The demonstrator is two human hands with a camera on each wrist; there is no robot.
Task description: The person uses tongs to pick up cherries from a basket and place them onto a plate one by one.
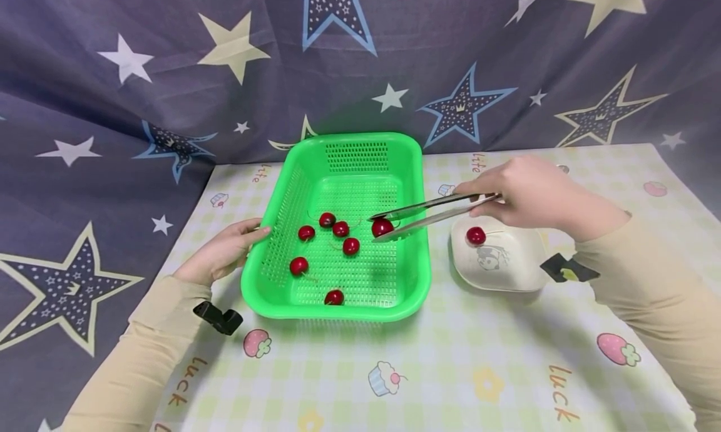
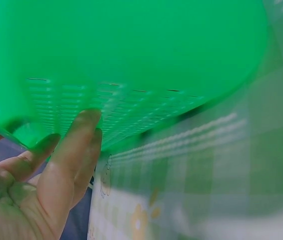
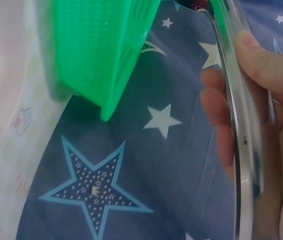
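Note:
My right hand grips metal tongs, also seen close up in the right wrist view. Between the tong tips is a red cherry, above the right side of a green plastic basket. Several more cherries, such as this cherry, lie on the basket's perforated floor. At the basket's left rim is my left hand, thumb on the rim and fingers against the outer wall. A white dish to the right, partly beneath my right hand, holds one cherry.
The basket and dish stand on a checked tablecloth printed with fruit and cupcakes. Behind the table hangs a dark cloth with stars, which also covers the left side.

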